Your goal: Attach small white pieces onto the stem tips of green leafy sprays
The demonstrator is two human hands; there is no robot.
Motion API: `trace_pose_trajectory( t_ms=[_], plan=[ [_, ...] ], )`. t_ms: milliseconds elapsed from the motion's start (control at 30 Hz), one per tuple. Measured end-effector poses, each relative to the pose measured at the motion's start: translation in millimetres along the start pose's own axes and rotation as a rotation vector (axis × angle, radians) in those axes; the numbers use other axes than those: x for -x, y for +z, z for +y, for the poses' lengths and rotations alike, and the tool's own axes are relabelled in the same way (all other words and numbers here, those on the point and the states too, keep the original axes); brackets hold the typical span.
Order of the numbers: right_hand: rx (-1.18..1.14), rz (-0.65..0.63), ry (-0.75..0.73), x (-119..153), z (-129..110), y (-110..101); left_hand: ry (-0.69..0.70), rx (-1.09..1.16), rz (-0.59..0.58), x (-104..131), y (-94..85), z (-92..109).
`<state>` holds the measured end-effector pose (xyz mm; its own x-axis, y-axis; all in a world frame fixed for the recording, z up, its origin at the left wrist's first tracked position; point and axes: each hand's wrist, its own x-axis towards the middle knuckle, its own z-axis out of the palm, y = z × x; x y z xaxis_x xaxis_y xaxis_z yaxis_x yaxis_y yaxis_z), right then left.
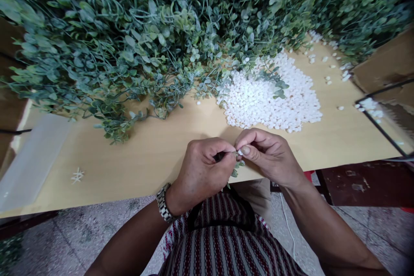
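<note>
My left hand (208,164) is closed in a pinch on a thin stem of a green leafy sprig (235,170), whose leaves hang below the fingers. My right hand (270,155) pinches a small white berry-like bead (239,152) between thumb and forefinger, right at the stem's tip. Whether the bead is seated on the stem I cannot tell. Both hands meet over the table's front edge. Just beyond them lies a pile of white beads (268,99), with a loose leafy sprig (280,84) resting on top.
A large heap of artificial greenery (161,30) covers the back of the table (155,151). Small white sticks (77,175) and a translucent sheet (35,159) lie at the left. Stray beads (345,75) and a cardboard box with a black wire frame (384,69) are at the right.
</note>
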<state>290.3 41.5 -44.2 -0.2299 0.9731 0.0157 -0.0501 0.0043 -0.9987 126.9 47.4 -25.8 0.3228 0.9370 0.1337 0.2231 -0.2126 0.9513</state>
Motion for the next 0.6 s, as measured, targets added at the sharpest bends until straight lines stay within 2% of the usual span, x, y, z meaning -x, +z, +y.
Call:
trace_pose_trajectory(
  t_ms=[200, 600],
  plan=[
    [0.002, -0.001, -0.01, -0.6, 0.7, 0.3, 0.033, -0.013, 0.016, -1.2, 1.1, -1.5],
    [0.082, 0.079, -0.055, 2.4, 2.7, 5.9, 0.035, 0.029, 0.039, 0.4, 5.5, -1.5]
  ],
)
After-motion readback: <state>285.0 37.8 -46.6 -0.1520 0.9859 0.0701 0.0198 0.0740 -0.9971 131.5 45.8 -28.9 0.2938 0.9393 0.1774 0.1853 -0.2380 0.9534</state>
